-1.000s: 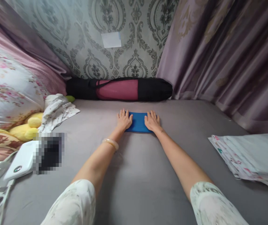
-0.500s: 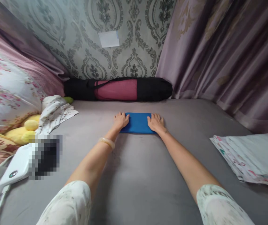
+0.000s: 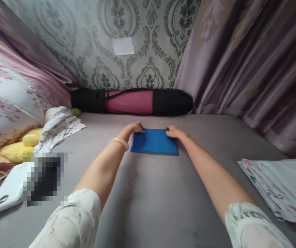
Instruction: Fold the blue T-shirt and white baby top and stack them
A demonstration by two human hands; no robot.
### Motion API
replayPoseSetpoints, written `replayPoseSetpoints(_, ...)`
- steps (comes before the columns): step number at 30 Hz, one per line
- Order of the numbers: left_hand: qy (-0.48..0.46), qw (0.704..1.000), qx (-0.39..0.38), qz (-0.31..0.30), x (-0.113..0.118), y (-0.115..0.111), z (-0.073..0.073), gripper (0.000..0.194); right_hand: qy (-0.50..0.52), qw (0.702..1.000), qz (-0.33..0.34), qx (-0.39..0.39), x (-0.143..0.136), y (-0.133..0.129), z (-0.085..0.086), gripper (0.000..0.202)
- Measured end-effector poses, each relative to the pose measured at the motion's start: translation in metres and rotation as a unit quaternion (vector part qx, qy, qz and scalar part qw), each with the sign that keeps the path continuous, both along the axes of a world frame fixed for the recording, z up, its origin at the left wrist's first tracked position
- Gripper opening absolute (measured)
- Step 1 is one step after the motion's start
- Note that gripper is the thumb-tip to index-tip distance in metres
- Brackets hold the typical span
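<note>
A folded blue cloth lies flat on the grey bed sheet, straight ahead of me. My left hand is at its far left corner, thumb on top and fingers curled over the far edge. At the far right corner, my right hand grips the same edge between thumb and fingers. The fingertips of both hands are partly hidden behind the cloth. A pale bangle circles my left wrist.
A black and pink rolled bag lies along the wall. To the right is a stack of folded white fabric. On the left are a floral pillow, a yellow plush, a crumpled white cloth and a white power bank.
Both hands have shifted from lying on the cloth's sides to gripping its far corners. More of the cloth's top shows, and the camera view has shifted slightly.
</note>
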State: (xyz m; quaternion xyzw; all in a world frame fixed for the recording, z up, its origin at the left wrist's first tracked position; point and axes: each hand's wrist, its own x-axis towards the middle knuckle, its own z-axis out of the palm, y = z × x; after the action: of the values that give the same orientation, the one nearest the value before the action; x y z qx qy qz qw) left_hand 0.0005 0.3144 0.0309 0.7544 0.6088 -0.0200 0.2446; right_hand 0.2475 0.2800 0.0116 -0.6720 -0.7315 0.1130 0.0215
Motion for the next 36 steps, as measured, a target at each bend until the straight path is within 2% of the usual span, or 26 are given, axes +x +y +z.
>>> replayPoseSetpoints(3, -0.011, 1.000, -0.015, 0.000, -0.002, 0.002, 0.001, 0.046, 0.010, 1.000, -0.016, -0.014, -0.001, 0.003, 0.005, 0.040)
replayPoseSetpoints(6, -0.037, 0.999, 0.001, 0.002, -0.004, 0.001, 0.001, 0.044, 0.026, 0.999, -0.021, -0.016, -0.001, 0.001, 0.009, 0.039)
replayPoseSetpoints(12, -0.104, 0.994, 0.023, -0.016, -0.014, -0.009, 0.011, 0.028, 0.079, 0.997, 0.011, -0.011, 0.007, -0.009, 0.020, 0.034)
replayPoseSetpoints(16, -0.166, 0.985, 0.030, -0.033, -0.021, -0.022, 0.032, 0.027, 0.133, 0.990, 0.046, 0.024, 0.017, -0.019, 0.035, 0.036)
replayPoseSetpoints(20, -0.205, 0.976, 0.057, -0.050, -0.028, -0.039, 0.061, 0.030, 0.206, 0.974, 0.086, 0.031, 0.027, -0.036, 0.064, 0.046)
replayPoseSetpoints(23, -0.232, 0.965, 0.100, -0.073, -0.034, -0.055, 0.082, 0.029, 0.218, 0.968, 0.107, 0.059, 0.032, -0.055, 0.088, 0.043)
replayPoseSetpoints(26, -0.259, 0.945, 0.179, -0.089, -0.037, -0.075, 0.094, 0.032, 0.199, 0.969, 0.092, 0.114, 0.032, -0.079, 0.103, 0.039)
replayPoseSetpoints(28, -0.255, 0.933, 0.239, -0.083, -0.038, -0.091, 0.093, 0.032, 0.182, 0.970, 0.081, 0.141, 0.030, -0.097, 0.104, 0.038)
replayPoseSetpoints(30, -0.228, 0.930, 0.277, -0.083, -0.039, -0.111, 0.085, 0.030, 0.161, 0.970, 0.092, 0.159, 0.028, -0.117, 0.098, 0.037)
replayPoseSetpoints(36, -0.136, 0.932, 0.294, -0.161, -0.045, -0.181, 0.037, 0.028, 0.100, 0.961, 0.196, 0.167, 0.027, -0.179, 0.051, 0.032)
